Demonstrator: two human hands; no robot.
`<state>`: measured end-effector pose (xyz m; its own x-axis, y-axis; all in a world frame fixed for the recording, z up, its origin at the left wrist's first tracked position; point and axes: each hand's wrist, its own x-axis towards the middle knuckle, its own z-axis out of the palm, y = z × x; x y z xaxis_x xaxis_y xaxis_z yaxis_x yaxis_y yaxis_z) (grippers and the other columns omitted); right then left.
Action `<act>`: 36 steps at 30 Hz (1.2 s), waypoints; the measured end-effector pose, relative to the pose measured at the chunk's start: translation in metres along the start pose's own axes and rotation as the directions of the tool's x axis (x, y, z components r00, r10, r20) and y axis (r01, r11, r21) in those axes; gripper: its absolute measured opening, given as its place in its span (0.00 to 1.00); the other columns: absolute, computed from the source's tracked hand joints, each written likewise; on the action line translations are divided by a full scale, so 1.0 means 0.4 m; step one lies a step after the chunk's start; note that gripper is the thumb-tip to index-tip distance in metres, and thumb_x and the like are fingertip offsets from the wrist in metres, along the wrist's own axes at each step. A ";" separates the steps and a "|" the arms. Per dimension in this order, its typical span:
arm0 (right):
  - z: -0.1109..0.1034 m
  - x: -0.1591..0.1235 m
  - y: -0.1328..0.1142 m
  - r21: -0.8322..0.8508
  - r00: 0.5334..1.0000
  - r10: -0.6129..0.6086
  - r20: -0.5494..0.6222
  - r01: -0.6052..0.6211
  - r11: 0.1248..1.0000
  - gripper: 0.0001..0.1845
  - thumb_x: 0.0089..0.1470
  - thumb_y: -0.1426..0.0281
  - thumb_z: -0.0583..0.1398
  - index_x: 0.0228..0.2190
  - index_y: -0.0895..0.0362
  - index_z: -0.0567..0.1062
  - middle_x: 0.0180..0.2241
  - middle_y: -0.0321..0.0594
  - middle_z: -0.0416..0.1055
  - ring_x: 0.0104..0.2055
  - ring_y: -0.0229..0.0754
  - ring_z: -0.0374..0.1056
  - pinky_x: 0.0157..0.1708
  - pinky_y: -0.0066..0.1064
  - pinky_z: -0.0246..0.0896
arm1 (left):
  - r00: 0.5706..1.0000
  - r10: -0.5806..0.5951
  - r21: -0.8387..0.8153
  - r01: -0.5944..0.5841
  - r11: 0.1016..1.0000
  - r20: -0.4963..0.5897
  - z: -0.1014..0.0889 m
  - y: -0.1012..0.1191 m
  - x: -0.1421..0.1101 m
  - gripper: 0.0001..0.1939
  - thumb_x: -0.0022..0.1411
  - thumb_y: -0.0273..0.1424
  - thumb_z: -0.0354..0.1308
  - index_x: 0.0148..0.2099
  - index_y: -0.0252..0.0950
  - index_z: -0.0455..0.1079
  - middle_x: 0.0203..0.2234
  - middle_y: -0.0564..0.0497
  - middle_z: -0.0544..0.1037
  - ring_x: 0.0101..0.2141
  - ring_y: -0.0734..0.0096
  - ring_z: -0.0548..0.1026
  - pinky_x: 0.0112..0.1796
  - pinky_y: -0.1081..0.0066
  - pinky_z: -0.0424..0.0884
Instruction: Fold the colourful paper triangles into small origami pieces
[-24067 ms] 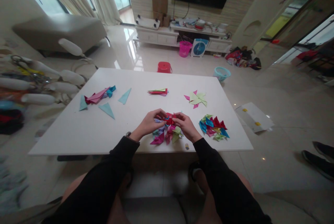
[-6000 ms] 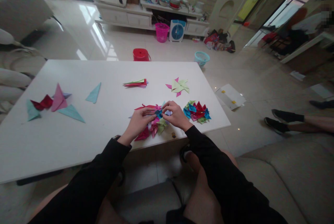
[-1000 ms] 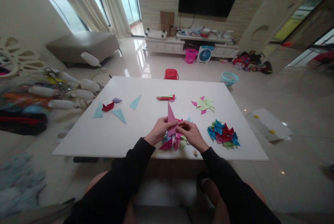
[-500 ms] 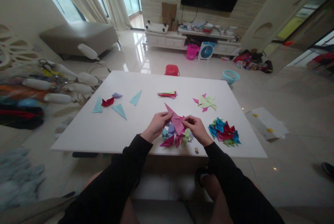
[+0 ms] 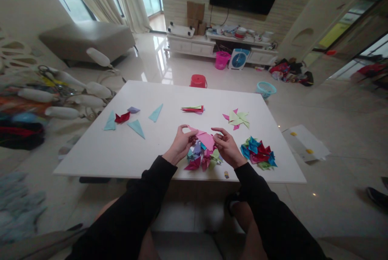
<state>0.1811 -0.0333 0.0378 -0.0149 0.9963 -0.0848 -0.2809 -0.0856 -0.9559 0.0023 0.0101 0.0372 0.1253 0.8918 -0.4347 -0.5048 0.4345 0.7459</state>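
Observation:
Between both hands, above the table, is a folded piece of pink paper (image 5: 205, 138). My left hand (image 5: 182, 143) pinches its left end with thumb and fingers. At the other end, my right hand (image 5: 226, 145) grips the right edge between thumb and curled fingers, its index finger raised. Just below the held paper lies a heap of folded paper pieces (image 5: 200, 161) in purple, pink, green and teal, partly covered by it. Right of my right hand sits a second pile of folded papers (image 5: 260, 153) in blue, red and green.
The white table (image 5: 100, 159) carries light-blue folded triangles (image 5: 137, 128), a dark red folded piece (image 5: 122, 118), a stack of folded strips (image 5: 193, 109) and a green-and-pink paper star (image 5: 238, 119). A small sticker-like figure (image 5: 226, 174) lies at the near edge. Lamp arms (image 5: 87, 101) stand close on the left.
The pink paper has turned from pointing steeply up to lying flatter between the hands. My right index finger has lifted off it. The view has shifted slightly.

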 end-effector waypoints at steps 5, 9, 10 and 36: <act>0.003 -0.002 -0.002 -0.014 0.999 0.039 0.033 -0.039 0.999 0.13 0.45 0.64 0.68 0.35 0.53 0.83 0.34 0.39 0.77 0.34 0.40 0.67 0.35 0.31 0.64 | 0.994 0.099 0.081 -0.102 0.991 0.038 0.004 0.001 -0.004 0.37 0.48 0.25 0.70 0.60 0.39 0.66 0.24 0.56 0.76 0.22 0.77 0.72 0.26 0.76 0.65; -0.005 -0.005 -0.004 -0.084 0.998 -0.002 0.069 0.008 0.996 0.16 0.41 0.71 0.65 0.36 0.52 0.84 0.36 0.37 0.76 0.34 0.39 0.67 0.36 0.31 0.63 | 0.996 0.065 0.110 -0.072 0.991 0.066 -0.001 -0.002 -0.001 0.15 0.48 0.29 0.72 0.39 0.30 0.78 0.27 0.47 0.79 0.26 0.75 0.75 0.30 0.73 0.69; -0.007 -0.006 -0.005 -0.123 0.997 -0.035 0.073 0.044 0.991 0.17 0.41 0.71 0.64 0.36 0.52 0.83 0.36 0.37 0.76 0.34 0.38 0.66 0.35 0.31 0.63 | 0.995 0.059 0.116 -0.067 0.991 0.075 -0.001 -0.002 -0.001 0.13 0.48 0.30 0.71 0.37 0.29 0.78 0.28 0.46 0.80 0.27 0.73 0.76 0.31 0.72 0.71; -0.051 0.018 -0.001 -0.434 0.897 -0.327 -0.298 0.178 0.883 0.19 0.46 0.54 0.70 0.21 0.57 0.77 0.19 0.34 0.70 0.23 0.36 0.62 0.25 0.29 0.56 | 0.919 0.110 0.758 -0.377 0.532 0.380 -0.034 0.059 0.000 0.11 0.58 0.35 0.64 0.34 0.32 0.82 0.23 0.48 0.81 0.24 0.67 0.76 0.28 0.72 0.67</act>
<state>0.2008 -0.0261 0.0319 0.3645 0.9185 0.1531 0.1658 0.0978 -0.9813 -0.0212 0.0185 0.0479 0.3838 0.9148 -0.1257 0.3316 -0.0095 0.9434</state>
